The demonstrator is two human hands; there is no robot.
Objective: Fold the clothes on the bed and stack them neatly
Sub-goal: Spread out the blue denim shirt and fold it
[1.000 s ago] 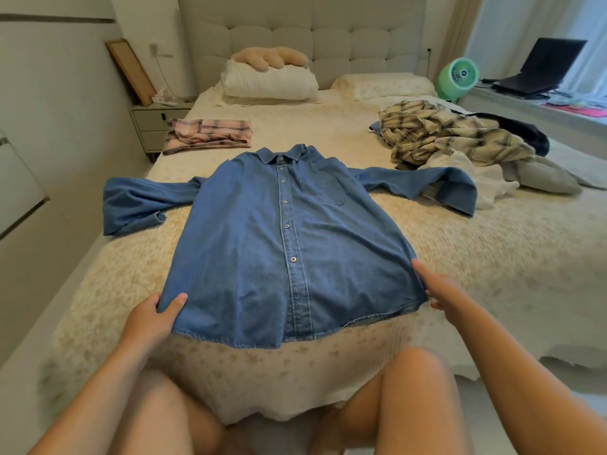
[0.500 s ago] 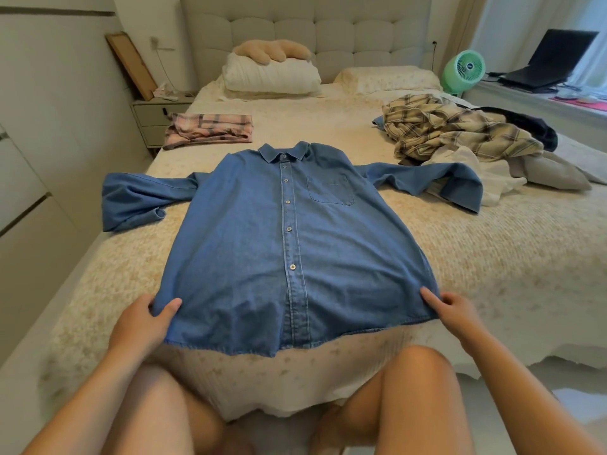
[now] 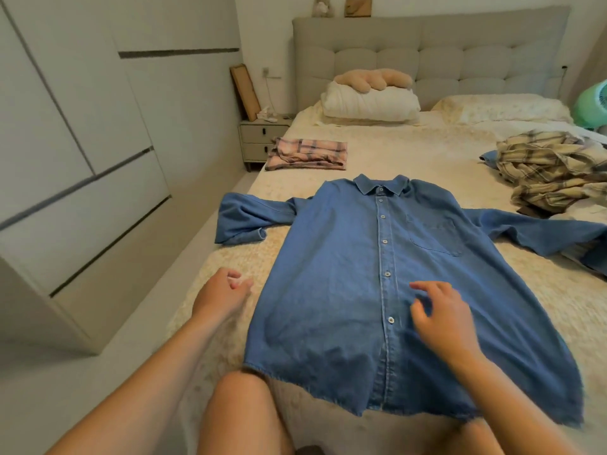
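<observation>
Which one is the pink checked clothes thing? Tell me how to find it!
Find the bed's grey headboard, then the white pillow under it. Nearer, by the bed's left edge beside the nightstand, lies the pink plaid garment: it alone is folded.

Counts: 1 denim shirt (image 3: pixel 377 290) laid flat, 1 folded pink plaid garment (image 3: pixel 307 154), 1 heap of unfolded clothes (image 3: pixel 551 172), 2 pillows, 1 plush toy (image 3: pixel 374 79), 1 nightstand (image 3: pixel 261 139) w/ 2 drawers, 2 hands.
</observation>
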